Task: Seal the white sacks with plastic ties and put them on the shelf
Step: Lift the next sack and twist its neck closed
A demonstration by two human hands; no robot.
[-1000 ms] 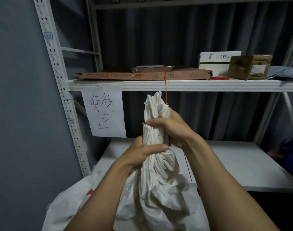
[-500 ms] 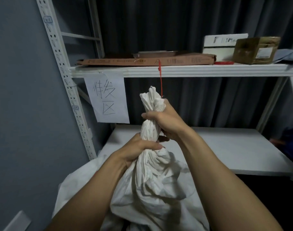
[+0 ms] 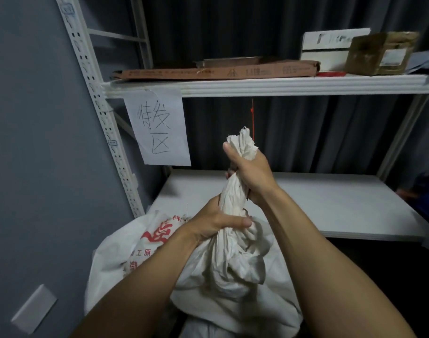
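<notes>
Two arms show, both bare: the left forearm (image 3: pixel 147 284) and right forearm (image 3: pixel 330 264) carry no cloth up to the frame's edge. The left hand (image 3: pixel 216 223) and right hand (image 3: pixel 252 172) are bare-skinned too, with short thumbnails; dim light blurs finer detail

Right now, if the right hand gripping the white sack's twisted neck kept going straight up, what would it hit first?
Probably the white metal upper shelf, at its front edge; the thin red plastic tie stands in between. Depth is unclear; the right hand might pass in front.
</notes>
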